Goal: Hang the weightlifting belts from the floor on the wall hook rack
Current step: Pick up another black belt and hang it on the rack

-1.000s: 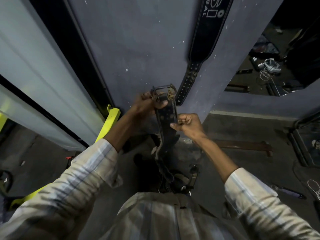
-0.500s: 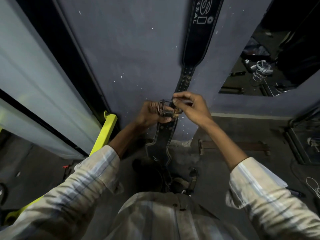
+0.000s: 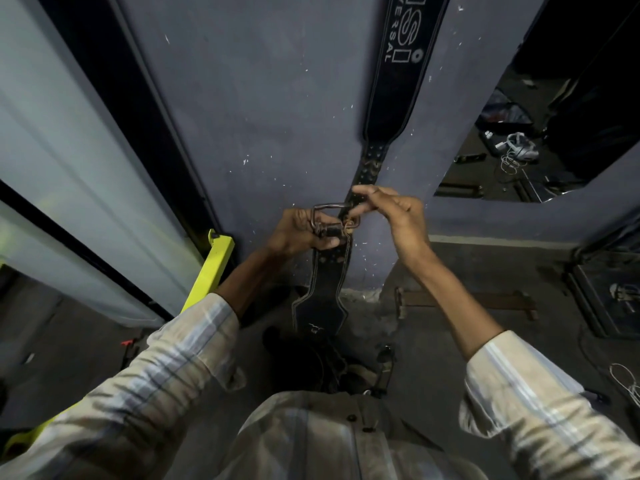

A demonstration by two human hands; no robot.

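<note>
Grey wall (image 3: 263, 109) behind; left hand (image 3: 298, 233) grips belt (image 3: 323, 292) below its buckle (image 3: 329, 216); right hand (image 3: 391, 216) pinches at buckle; loose grip risks dropping belt.

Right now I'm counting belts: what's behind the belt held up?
Behind the held belt are the blue wall and the hanging belt; the right hand covers that belt's tip.

so the left hand (image 3: 298, 233) grips the buckle (image 3: 329, 220) end of a belt (image 3: 322, 292) that hangs down in front of the wall (image 3: 263, 116), right hand (image 3: 394, 216) pinching at the buckle's right side. a second belt (image 3: 398, 81) hangs on the wall just above and behind them. a yellow bar (image 3: 214, 268) leans lower left, a wooden piece (image 3: 485, 299) lies on the floor (image 3: 433, 341) to the right.
</note>
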